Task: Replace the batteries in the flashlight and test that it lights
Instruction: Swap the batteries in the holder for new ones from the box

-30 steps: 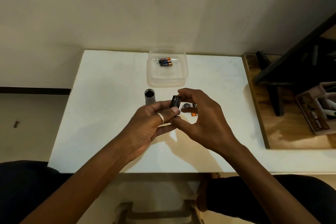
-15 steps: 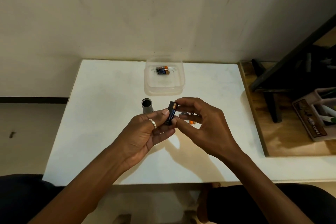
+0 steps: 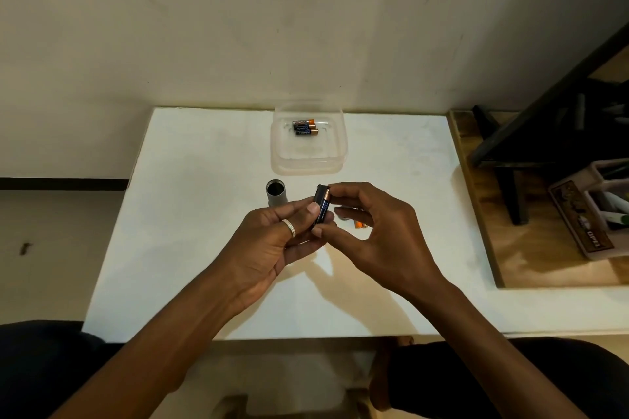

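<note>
white table (image 3: 190, 248); battery (image 3: 323, 206) pinched between both hands, above it.

bare forearms, silver ring (image 3: 289, 226) on left hand (image 3: 272, 241) (dark trousers)

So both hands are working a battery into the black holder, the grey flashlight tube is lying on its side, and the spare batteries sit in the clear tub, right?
One thing is off: in the head view the grey flashlight tube stands upright on the white table, open end up. The rest holds: both hands work a battery into the black holder, spares in the clear tub.
</note>
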